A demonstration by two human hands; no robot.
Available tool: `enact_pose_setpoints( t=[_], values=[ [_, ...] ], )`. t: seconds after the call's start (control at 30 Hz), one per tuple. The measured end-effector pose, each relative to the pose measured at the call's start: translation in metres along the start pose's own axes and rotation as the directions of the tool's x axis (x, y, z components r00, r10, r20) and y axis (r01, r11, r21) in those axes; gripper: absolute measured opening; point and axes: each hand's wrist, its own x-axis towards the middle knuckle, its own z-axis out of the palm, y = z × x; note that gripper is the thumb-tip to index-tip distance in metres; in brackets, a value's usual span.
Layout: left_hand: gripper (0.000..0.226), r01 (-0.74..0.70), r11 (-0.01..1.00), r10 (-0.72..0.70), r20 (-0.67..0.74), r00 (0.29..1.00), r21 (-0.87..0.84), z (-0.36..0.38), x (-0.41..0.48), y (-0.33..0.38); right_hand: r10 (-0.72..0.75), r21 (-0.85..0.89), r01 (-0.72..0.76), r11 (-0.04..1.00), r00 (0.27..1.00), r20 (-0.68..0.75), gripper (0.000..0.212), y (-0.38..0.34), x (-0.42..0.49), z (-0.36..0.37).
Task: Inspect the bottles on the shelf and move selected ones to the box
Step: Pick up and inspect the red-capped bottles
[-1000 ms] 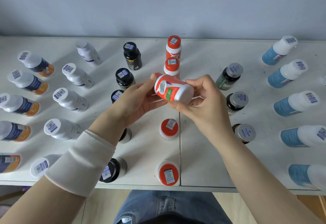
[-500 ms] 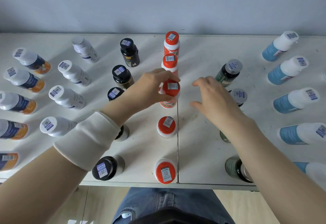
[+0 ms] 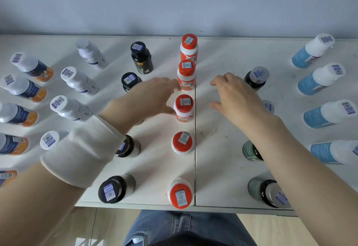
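A white shelf top (image 3: 222,168) carries rows of upright bottles. Down its middle runs a column of red-capped orange bottles; the third one from the back (image 3: 184,108) stands upright just right of my left hand (image 3: 153,96). That hand is open, fingers spread, its thumb close to or touching the bottle's side. My right hand (image 3: 236,96) hovers open to the right of the column, holding nothing. It covers part of the grey-capped dark bottles (image 3: 256,78). No box is in view.
Black-capped bottles (image 3: 140,56) and white bottles (image 3: 78,80) stand left of the red column, navy-orange ones (image 3: 31,67) at far left, blue ones (image 3: 319,80) at far right. A seam (image 3: 195,149) splits the shelf. My knees in jeans (image 3: 184,228) show below the front edge.
The red-capped bottle I held in both hands a second ago now stands upright in its column. My left hand has let go of it and both hands have opened and drawn apart.
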Motion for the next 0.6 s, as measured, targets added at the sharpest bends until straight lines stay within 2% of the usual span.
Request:
enact_pose_setpoints(
  t=[0.13, 0.27, 0.47, 0.6],
  values=[
    [0.058, 0.096, 0.967, -0.096, -0.012, 0.995, 0.234, -0.031, 0.017, -0.016, -0.003, -0.107, 0.004, 0.994, 1.0, 0.006, 0.038, 0.003, 0.019, -0.004],
    [0.058, 0.093, 0.932, -0.078, -0.055, 0.995, 0.349, -0.044, 0.046, -0.018, -0.014, -0.152, 0.016, 0.988, 1.0, 0.019, 0.038, 0.006, 0.039, -0.007],
    [0.06, 0.011, 0.973, 0.003, -0.059, 0.998, 0.23, -0.043, 0.076, -0.008, -0.036, -0.167, 0.047, 0.985, 0.997, 0.063, 0.045, 0.011, 0.063, -0.006],
    [0.057, -0.017, 0.993, 0.021, -0.037, 0.999, 0.117, -0.025, 0.087, 0.001, -0.046, -0.075, 0.053, 0.996, 0.995, 0.086, 0.041, 0.014, 0.071, 0.0]
  ],
)
